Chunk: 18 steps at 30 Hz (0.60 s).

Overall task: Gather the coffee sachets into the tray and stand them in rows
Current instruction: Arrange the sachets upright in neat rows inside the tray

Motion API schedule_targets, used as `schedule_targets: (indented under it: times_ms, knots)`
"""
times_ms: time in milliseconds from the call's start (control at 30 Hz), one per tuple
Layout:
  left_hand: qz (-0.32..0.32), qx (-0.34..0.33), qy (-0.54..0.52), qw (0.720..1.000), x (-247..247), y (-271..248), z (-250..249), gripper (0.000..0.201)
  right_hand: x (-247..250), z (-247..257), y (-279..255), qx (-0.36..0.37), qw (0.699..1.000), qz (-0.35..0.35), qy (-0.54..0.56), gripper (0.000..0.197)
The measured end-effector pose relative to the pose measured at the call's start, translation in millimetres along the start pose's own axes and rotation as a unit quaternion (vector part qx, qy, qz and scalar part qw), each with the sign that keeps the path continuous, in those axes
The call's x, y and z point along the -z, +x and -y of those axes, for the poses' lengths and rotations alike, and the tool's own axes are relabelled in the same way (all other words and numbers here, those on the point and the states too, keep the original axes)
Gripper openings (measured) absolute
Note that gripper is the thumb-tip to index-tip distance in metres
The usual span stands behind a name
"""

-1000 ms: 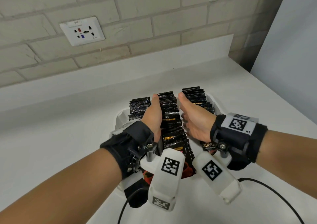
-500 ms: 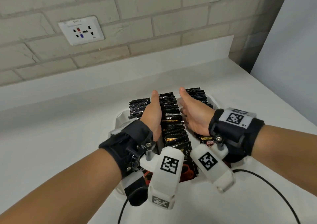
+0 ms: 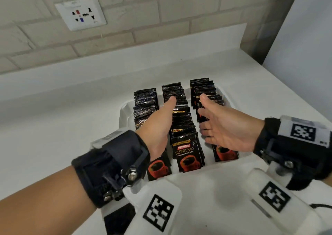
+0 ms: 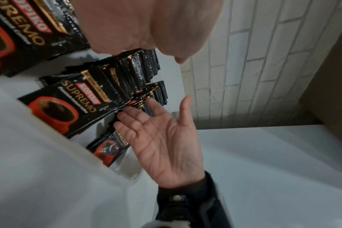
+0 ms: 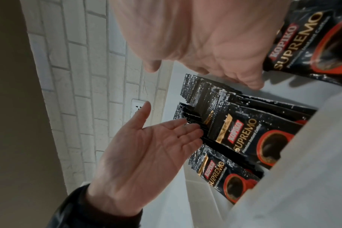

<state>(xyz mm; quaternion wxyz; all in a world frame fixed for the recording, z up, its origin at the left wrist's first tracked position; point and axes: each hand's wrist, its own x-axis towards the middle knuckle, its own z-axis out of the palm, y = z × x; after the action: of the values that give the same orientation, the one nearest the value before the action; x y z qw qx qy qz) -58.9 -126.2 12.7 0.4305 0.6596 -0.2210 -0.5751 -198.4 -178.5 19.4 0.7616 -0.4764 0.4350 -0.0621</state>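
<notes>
Fingers (image 3: pixel 203 126) of both hands straight, holding nothing, palms facing across the middle row of sachets (image 3: pixel 181 119)

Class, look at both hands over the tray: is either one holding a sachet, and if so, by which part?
Nothing is held. The left hand and right hand are open, fingers straight, beside the middle row of sachets.

left row front sachet (image 3: pixel 158 168): top hidden behind the left hand (image 3: pixel 158 125)
right row (image 3: pixel 206 98): middle covered by the right hand (image 3: pixel 226 128)
tray (image 3: pixel 206 171): near edge behind blurred wrist cameras (image 3: pixel 265 202)
</notes>
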Motion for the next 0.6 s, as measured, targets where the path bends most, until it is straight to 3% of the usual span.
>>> schedule_targets:
  times_ms: [133,267,433,600]
  knots:
    - [0.003,0.009,-0.002,1.000,-4,-2,15,0.075,-6,-3,1,0.009,1.000,-0.012,-0.026,0.071]
    - [0.009,0.014,0.008,1.000,-8,-3,24,0.064,-11,-9,0,0.002,0.999,-0.022,-0.046,0.078]
    - [-0.033,0.016,0.025,0.999,-11,11,47,0.119,-10,-17,0,-0.005,0.999,-0.033,-0.033,0.063]
    - [-0.022,0.007,0.003,1.000,-18,16,53,0.118,-21,-13,-3,-0.032,0.999,-0.028,-0.001,0.029]
